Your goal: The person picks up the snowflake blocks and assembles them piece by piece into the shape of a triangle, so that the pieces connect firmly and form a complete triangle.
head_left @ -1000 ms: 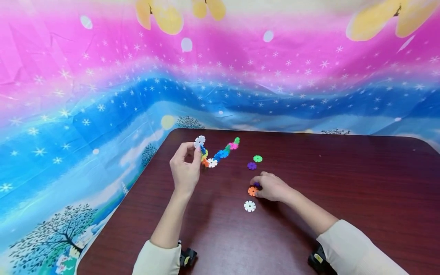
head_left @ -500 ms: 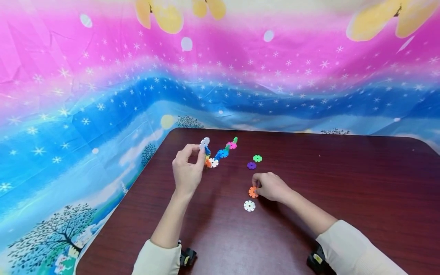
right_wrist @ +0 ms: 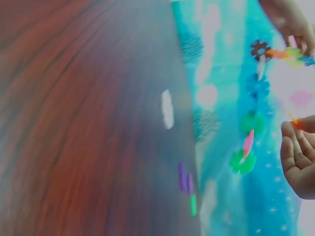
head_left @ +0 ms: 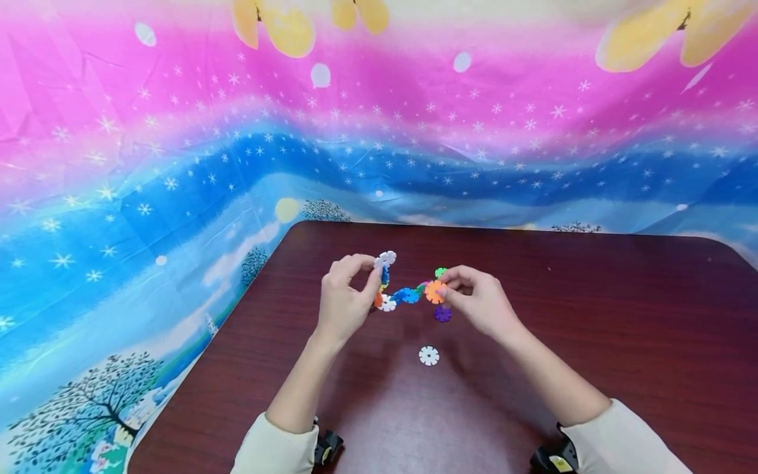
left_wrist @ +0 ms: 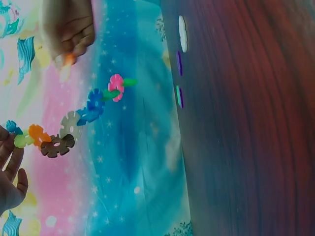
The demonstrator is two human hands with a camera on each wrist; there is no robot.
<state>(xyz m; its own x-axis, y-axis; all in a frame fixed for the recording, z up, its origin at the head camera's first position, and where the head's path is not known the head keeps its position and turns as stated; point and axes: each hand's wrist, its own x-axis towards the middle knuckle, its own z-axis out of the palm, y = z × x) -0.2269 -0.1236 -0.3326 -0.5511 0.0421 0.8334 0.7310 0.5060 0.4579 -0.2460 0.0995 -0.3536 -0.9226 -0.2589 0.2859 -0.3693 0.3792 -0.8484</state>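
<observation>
A dark red-brown table [head_left: 604,322] with wood grain and rounded far corners stands against a printed cloth [head_left: 503,118] that hangs behind its far edge and along its left edge, showing pink and blue bands, white snowflakes, yellow butterflies [head_left: 290,29] and, beside the left edge, a leafy tree [head_left: 109,401]. Light reflects off the tabletop toward the near edge. Loose slotted discs lie flat in a rough line running toward the far edge, a little nearer the left corner than the right: a white disc [head_left: 429,356] closest to the near edge, then two purple discs [right_wrist: 186,181], then a green disc [head_left: 441,272]. Above the table, the left hand [head_left: 346,296] pinches the end of a many-coloured chain of discs [head_left: 408,295], which sags toward the right hand [head_left: 482,303]. That hand pinches an orange disc [head_left: 435,292] between thumb and fingers, raised and apart from the chain in the wrist views. Half a second ago the orange disc lay on the table under the right fingertips; now it is up in the air. The left hand has carried the chain toward the right edge, bringing the hands closer together, while the loose white disc has stayed put.
</observation>
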